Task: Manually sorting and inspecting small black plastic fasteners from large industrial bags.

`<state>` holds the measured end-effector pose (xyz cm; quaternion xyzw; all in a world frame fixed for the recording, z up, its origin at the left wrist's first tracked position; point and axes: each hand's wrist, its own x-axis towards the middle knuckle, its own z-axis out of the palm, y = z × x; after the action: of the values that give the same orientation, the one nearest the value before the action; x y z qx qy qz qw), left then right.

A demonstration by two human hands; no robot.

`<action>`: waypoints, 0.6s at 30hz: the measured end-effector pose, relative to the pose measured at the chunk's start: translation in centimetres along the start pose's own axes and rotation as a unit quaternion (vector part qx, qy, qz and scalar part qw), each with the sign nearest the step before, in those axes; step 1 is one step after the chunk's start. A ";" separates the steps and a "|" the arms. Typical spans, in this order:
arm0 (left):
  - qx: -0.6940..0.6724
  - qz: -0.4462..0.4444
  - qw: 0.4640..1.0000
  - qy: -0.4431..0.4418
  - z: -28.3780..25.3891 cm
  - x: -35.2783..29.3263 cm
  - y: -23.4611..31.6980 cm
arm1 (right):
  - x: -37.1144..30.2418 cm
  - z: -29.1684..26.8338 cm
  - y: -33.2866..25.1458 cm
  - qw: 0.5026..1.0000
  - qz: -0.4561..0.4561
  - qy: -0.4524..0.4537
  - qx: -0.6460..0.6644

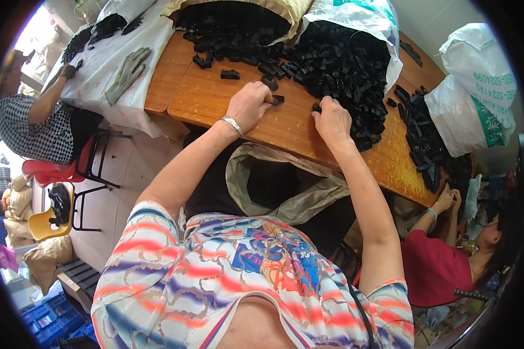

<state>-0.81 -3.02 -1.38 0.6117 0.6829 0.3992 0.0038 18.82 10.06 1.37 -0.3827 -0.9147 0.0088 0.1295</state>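
Observation:
My left hand (249, 109), with a silvery bracelet at its wrist, is closed above the near part of the wooden table (215, 104). A small black plastic piece (278, 99) is at its fingertips, its far end sticking out. To the right, my right hand (334, 122) pinches another small black part (316, 107) between thumb and fingers. This hand is beside the large heap of black plastic parts (355, 75). One loose black piece (230, 74) lies apart on the wood beyond my left hand.
An open sack (285, 174) hangs at the table edge below my hands. White bags (477, 87) stand at the right. One person (436, 267) works at right, another (35, 128) at left by a cloth-covered table with a grey glove (128, 75). Red and yellow chairs (52, 218) stand left.

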 end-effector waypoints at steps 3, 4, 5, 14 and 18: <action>-0.007 0.029 0.999 -0.014 0.0 -0.4 0.5 | 0.1 -0.6 -1.6 0.993 0.067 -0.077 0.063; -0.008 0.034 0.999 -0.022 0.1 -0.5 0.6 | -0.3 -0.1 -1.7 0.993 0.054 -0.052 0.088; -0.009 0.039 0.999 -0.030 0.1 -0.6 0.8 | -0.5 0.2 -1.7 0.992 0.041 -0.026 0.113; -0.001 0.023 1.000 0.005 0.0 -1.4 0.1 | -1.7 -1.1 -0.5 0.966 -0.175 0.000 0.189; 0.000 0.020 1.000 0.003 0.2 -1.3 0.3 | -1.4 -0.8 -0.8 0.967 -0.183 -0.032 0.174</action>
<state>-0.15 -4.07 -1.97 0.6244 0.6704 0.4008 -0.0066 19.43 8.45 1.91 -0.1796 -0.9573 0.1563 0.1641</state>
